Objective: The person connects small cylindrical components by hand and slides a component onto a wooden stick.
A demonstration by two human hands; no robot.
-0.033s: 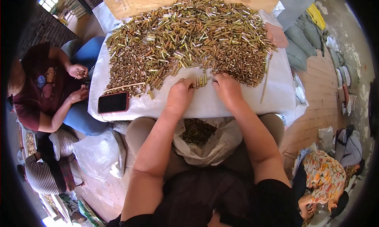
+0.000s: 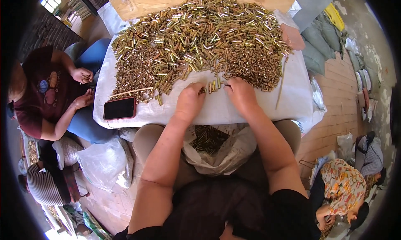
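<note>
Person's L hand (image 2: 191, 99) & R hand (image 2: 243, 94) both have fingers curled narrow; can't tell if either grips anything. Short row of slim brass-coloured metal tubes (image 2: 213, 86) lies btwn fingertips, on white-covered table (image 2: 292, 102). Big brass-coloured heap (image 2: 200, 39) beyond fingers; red-cased, black-screened phone (image 2: 120, 109) left of L fingers.

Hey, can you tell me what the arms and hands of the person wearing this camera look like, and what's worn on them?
The left hand and right hand show no gloves. The forearms are bare, with no watch or bracelet visible. Short black sleeves cover part of the upper arms.
</note>
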